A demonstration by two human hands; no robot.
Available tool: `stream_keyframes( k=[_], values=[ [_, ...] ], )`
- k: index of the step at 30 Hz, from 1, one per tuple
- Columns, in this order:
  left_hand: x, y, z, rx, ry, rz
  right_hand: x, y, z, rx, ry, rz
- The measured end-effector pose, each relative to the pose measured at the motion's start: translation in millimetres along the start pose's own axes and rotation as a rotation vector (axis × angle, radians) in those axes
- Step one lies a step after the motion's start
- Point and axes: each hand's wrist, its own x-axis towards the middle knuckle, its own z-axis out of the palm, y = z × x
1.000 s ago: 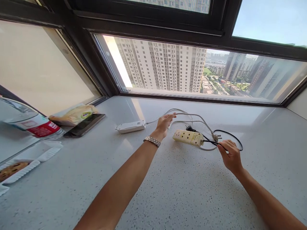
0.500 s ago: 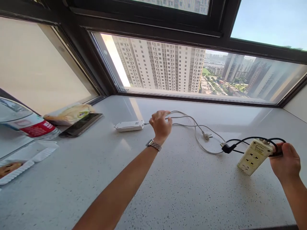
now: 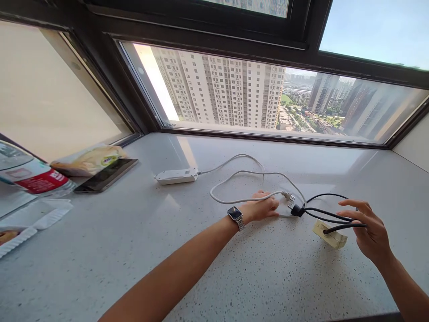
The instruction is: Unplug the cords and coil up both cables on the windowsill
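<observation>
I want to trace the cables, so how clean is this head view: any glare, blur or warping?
Head view: daylight from the window leaves a pale glare streak on the counter; the frame lines bow from wide-angle distortion; the white cable and black cable read sharp; the right hand is slightly soft; the left hand casts only a faint shadow.

From the left hand (image 3: 261, 209), the tabletop (image 3: 234, 277) lies bare toward six o'clock and eight o'clock, a wide open stretch right to the near edge. At twelve o'clock the white cord (image 3: 234, 175) loops across the surface, and at ten o'clock the white power strip (image 3: 176, 176) blocks that line. At three o'clock, just beside the fingers (image 3: 273, 206), sit the white plug (image 3: 288, 196) and black plug (image 3: 296, 210), with the black cord (image 3: 330, 215) strung across to the right hand (image 3: 370, 232). Far off at nine o'clock, a phone (image 3: 105, 175), bottle (image 3: 30, 179) and tray (image 3: 36, 219) crowd the left end.
</observation>
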Motion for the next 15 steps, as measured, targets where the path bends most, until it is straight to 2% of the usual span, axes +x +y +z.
stream_keyframes(
  k=[4, 6, 7, 8, 10, 12, 13, 15],
  values=[
    [-21.5, -26.2, -11.3, -0.292, 0.119, -0.088, -11.7, 14.3, 11.9, -0.040, 0.348, 0.427],
    [-34.6, -32.3, -14.9, -0.489, 0.191, -0.121, -23.9, 23.7, 19.0, 0.094, 0.402, 0.550],
    [-40.4, -33.4, -16.3, -0.566, 0.223, -0.137, -30.4, 26.9, 22.1, 0.161, 0.342, 0.574],
    [-45.2, -33.6, -17.5, -0.622, 0.249, -0.153, -36.3, 28.4, 24.8, 0.205, 0.219, 0.583],
    [-50.9, -32.2, -19.4, -0.703, 0.285, -0.194, -44.6, 25.1, 29.1, 0.200, -0.145, 0.556],
    [-50.5, -30.7, -21.0, -0.766, 0.335, -0.267, -46.5, 14.2, 33.7, 0.072, -0.471, 0.466],
    [-48.3, -30.5, -21.8, -0.789, 0.375, -0.318, -45.5, 7.0, 36.9, -0.013, -0.563, 0.406],
    [-41.9, -31.9, -23.8, -0.810, 0.467, -0.415, -41.9, -7.3, 45.5, -0.177, -0.626, 0.289]
  ],
)
